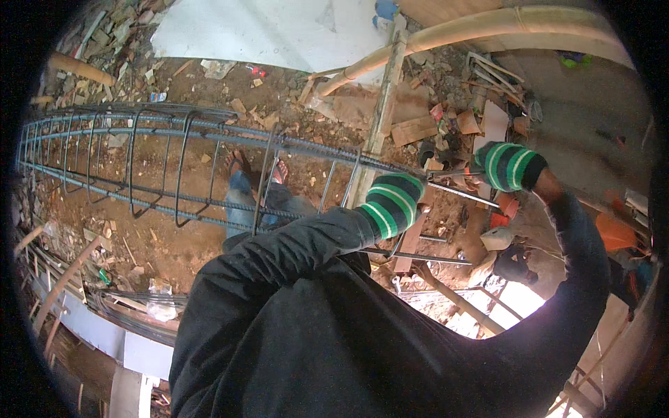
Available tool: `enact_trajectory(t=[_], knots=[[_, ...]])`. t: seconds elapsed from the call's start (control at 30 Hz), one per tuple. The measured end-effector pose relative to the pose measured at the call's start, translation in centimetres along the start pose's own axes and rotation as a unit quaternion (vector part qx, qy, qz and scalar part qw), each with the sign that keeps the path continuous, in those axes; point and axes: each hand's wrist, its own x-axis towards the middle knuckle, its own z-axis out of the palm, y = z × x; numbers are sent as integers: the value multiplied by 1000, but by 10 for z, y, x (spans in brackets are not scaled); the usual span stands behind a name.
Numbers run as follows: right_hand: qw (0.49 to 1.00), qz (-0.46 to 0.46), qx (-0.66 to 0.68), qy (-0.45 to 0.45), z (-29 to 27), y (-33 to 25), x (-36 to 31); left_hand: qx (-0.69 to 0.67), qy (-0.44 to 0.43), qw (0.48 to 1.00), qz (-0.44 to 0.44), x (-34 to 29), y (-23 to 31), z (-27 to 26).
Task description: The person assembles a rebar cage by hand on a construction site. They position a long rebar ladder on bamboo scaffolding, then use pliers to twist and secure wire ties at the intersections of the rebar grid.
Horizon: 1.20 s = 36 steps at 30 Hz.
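Note:
A long cage of ribbed steel rebar (pixel 167 132) with square stirrups stretches from the far left to the middle. My left hand (pixel 394 200), in a green, black and white striped knit glove, is closed round its right end, where the upper bars meet; the fingertips are partly hidden. To the right, my right hand (pixel 509 167), in a matching glove, is closed on a slim tool (pixel 458 173) that points toward my left hand. The tool's kind is unclear. Bare bar ends (pixel 463 194) stick out below it.
A wooden post (pixel 382 118) stands behind the cage, beside a thick bamboo pole (pixel 446 38). A white sheet (pixel 265 31) lies at the back. Rubble and scraps cover the dirt floor (pixel 160 258). More bamboo (pixel 460 299) crosses near my right side; an orange object (pixel 614 231) is at far right.

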Motion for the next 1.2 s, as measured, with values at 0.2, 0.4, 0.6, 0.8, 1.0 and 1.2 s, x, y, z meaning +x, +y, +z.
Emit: enact_trajectory(t=[0.2,0.4,0.6,0.8,1.0,1.2], knots=[[999,-38,39,-2,6,17,5,32,35,995,93,65,20,-6],[991,60,-75,90,3,-8,-15,-174,-4,984,47,132,17,52],[900,167,-261,305,26,-21,-28,-272,-59,960,17,152,8,60],[829,80,-331,444,54,5,-21,-290,-237,926,-56,154,17,22],[897,127,-260,334,55,16,-15,-427,-261,860,-103,157,8,28],[910,161,-242,297,56,13,-17,-150,-248,955,65,166,-16,14]])
